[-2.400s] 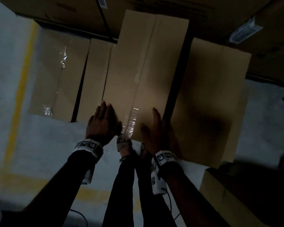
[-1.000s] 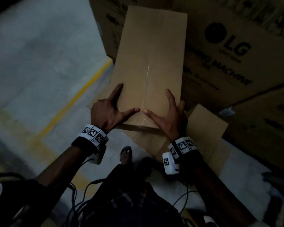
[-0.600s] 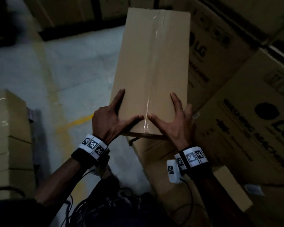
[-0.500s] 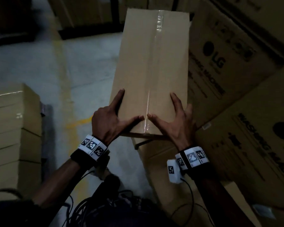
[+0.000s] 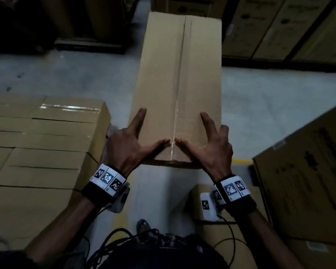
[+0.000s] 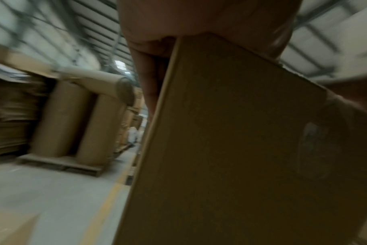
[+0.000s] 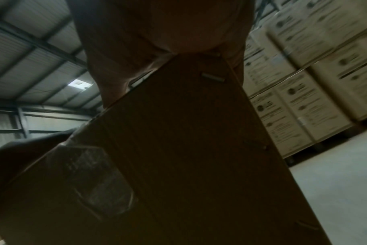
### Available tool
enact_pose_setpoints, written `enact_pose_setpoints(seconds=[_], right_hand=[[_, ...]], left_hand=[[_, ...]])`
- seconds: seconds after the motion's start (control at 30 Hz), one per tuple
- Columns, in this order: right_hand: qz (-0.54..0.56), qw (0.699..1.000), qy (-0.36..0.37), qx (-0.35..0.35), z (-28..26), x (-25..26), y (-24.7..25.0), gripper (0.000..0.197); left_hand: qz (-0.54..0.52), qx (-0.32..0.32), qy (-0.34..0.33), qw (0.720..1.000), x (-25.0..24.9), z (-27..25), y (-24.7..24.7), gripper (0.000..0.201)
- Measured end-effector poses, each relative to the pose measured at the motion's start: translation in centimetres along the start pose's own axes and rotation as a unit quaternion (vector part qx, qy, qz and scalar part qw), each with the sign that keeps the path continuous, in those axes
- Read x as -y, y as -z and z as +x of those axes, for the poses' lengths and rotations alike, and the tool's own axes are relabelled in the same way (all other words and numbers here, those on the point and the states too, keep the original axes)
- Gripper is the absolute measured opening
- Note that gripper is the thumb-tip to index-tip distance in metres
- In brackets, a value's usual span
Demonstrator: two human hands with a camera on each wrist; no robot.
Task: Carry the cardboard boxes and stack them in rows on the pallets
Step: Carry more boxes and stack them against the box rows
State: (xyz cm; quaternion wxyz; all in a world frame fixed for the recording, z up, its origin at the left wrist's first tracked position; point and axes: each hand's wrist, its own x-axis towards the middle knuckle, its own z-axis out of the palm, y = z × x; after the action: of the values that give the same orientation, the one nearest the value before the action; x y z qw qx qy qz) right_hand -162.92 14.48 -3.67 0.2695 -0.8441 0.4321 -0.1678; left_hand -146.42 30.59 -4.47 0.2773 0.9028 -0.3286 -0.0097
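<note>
To the left of the left hand (image 5: 128,146), and lower, sit the stacked boxes (image 5: 45,144), laid flat in rows with taped tops; whether a pallet lies under them cannot be seen. That looks like the spot to aim for, so the step in hand is judged to be the carry toward it. To do it well, keep the long box level, turn the far end round before lowering, and set it down flush beside the rows, not across a seam.

The left hand is spread wide on the near left corner of the carried box (image 5: 178,84): index finger along the top edge, thumb flat on the top face pointing toward the taped seam, the other fingers curled down the side, as the left wrist view shows. The box reaches forward from both hands, held clear of the floor (image 5: 70,78).

The right hand (image 5: 211,146) mirrors it on the near right corner, thumb nearly meeting the left thumb at the seam, fingers splayed over the edge. Right of that hand stand large printed cartons (image 5: 303,187).
</note>
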Motion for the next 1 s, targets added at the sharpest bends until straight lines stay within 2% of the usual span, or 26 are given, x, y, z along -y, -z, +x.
enact_pose_setpoints(seconds=[0.17,0.3,0.5,0.77,1.0], right_hand=[[0.007,0.999,0.032,0.007,8.6,3.9,-4.5,0.107],[0.0,0.998,0.052,0.023,16.8,5.8,-7.1,0.106],[0.004,0.993,0.103,0.062,32.8,7.9,-11.7,0.101],[0.005,0.975,0.176,0.14,56.1,12.9,-13.7,0.1],[0.004,0.959,0.225,0.17,70.4,18.4,-17.3,0.097]], left_hand=[[0.026,-0.045,0.033,0.998,3.2,8.5,0.3,0.113],[0.038,-0.044,0.062,0.996,4.9,15.8,-1.3,0.117],[0.062,-0.049,0.113,0.99,5.7,30.2,-4.7,0.115],[0.073,-0.065,0.195,0.976,4.3,49.4,-6.8,0.112],[0.072,-0.085,0.246,0.963,6.3,62.5,-8.2,0.114]])
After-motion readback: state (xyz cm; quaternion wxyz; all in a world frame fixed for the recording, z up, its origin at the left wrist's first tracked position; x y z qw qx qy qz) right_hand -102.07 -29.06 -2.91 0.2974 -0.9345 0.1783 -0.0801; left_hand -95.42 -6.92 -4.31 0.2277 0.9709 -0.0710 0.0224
